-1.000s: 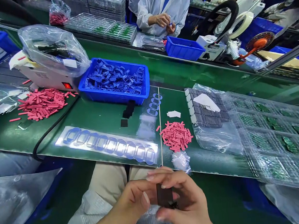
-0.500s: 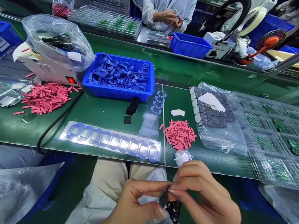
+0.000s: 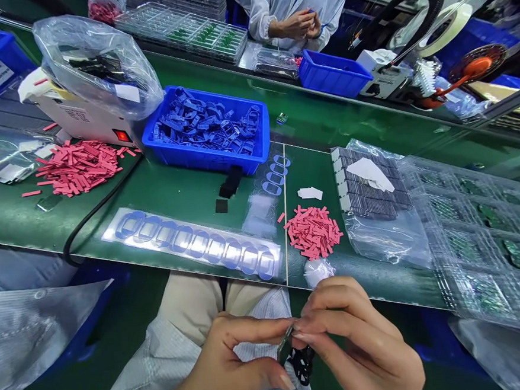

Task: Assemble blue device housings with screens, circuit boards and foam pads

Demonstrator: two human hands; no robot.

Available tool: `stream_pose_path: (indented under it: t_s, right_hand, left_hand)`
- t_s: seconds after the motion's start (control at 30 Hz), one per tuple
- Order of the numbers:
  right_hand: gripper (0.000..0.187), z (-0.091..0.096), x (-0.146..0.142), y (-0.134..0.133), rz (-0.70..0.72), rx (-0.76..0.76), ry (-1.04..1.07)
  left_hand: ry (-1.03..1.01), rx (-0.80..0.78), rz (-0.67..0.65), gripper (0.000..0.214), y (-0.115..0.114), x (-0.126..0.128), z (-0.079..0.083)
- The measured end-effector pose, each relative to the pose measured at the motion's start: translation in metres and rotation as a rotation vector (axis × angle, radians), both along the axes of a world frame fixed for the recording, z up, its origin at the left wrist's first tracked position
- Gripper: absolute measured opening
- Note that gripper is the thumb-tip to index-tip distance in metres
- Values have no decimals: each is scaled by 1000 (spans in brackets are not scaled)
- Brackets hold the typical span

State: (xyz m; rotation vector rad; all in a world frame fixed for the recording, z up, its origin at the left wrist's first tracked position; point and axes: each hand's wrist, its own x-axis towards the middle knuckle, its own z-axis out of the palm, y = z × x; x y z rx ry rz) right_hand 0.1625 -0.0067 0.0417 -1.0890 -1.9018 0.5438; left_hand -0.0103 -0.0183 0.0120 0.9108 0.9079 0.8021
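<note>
While hands (image 3: 357,345) pinch, dark plate (image 3: 285,346) turns more edge-on.

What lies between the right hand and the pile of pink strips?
Between the right hand and pink strips, the head view shows a crumpled clear plastic wad.

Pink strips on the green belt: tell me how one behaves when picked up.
The pink strips look thin and light, so one probably lifts easily. Their narrow shape, flat on the green belt, may make pinching fiddly. Strays beside the heap suggest they scatter easily.
</note>
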Motion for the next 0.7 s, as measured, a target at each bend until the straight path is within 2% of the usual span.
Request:
stream_pose_path:
  t_s: [0.2,0.43,0.6,0.67,0.7]
  right_hand:
    - [12,0,-1,-1,6,-34,6]
    - [12,-9,-1,-5,-19,-11,-13]
    - [14,-17,-6,-19,-132,234,-202]
    - [14,-20,-2,-25,-183,246,-228]
    - [12,-22,3,-28,-206,198,-225]
  left_hand:
    - [-58,65,8,30,4,1,3]
    - [-44,118,9,30,4,2,2]
    - [-72,-10,107,30,-1,10,-6]
    - [-91,-87,191,29,-2,13,-9]
    - [-92,-117,233,29,-2,14,-11]
